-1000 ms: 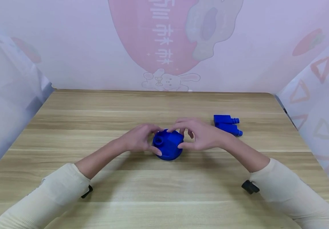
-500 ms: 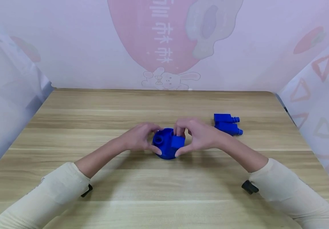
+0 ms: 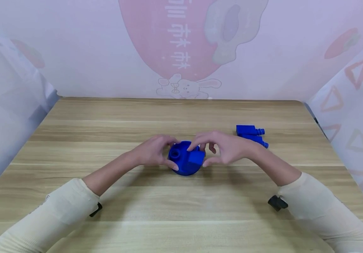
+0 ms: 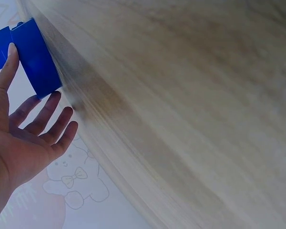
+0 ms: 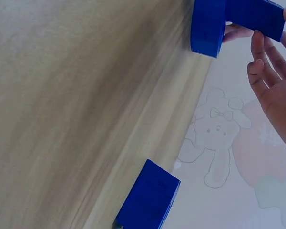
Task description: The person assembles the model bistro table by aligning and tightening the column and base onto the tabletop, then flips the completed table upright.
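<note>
A round blue base (image 3: pixel 181 168) rests on the table in front of me. A raised ring-shaped socket (image 3: pixel 175 154) shows on its left side. My left hand (image 3: pixel 152 151) holds the base from the left, thumb at the near rim and fingers at the far rim. A rectangular blue block (image 3: pixel 196 158) stands up from the right part of the base; its joint with the base is hidden. My right hand (image 3: pixel 227 149) is curled loosely round that block, the index fingertip at its far-left corner and the thumb by its right side. In the right wrist view, fingertips touch the block (image 5: pixel 255 14).
Two more blue blocks (image 3: pixel 245 130) with ridged pegs lie together at the right, behind my right hand. The wooden table (image 3: pixel 181 203) ends at a printed cloth wall (image 3: pixel 90 63), and cloth hangs at both sides too.
My right hand has turned the block on the base, then spread and shifted its fingers around it. The left hand stays on the base's rim, and the base has hardly moved.
</note>
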A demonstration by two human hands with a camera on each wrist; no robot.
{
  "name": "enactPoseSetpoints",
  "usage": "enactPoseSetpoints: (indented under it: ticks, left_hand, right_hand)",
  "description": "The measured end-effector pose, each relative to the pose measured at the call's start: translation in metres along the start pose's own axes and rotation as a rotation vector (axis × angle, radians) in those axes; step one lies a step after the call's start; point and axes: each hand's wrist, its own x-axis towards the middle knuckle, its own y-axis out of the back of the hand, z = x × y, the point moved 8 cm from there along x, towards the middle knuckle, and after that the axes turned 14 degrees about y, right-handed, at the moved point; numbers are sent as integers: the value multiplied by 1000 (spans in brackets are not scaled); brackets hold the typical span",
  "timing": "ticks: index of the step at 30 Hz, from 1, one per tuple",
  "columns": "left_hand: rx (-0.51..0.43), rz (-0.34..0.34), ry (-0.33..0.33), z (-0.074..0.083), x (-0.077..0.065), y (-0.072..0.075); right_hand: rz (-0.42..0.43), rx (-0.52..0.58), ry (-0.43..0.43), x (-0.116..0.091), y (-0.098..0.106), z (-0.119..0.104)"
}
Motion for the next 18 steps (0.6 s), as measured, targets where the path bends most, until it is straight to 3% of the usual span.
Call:
enactPoseSetpoints:
  ticks: [5, 13, 18]
  left_hand:
    - [-11, 1, 3, 0, 0, 0]
    - [-17, -7, 2, -1, 1, 0]
    - [-11, -10, 5, -1, 0, 0]
  right_hand:
    - [38, 11, 7, 2, 1, 0]
    - [78, -134, -13, 11, -4, -3]
    - [85, -152, 21, 13, -6, -6]
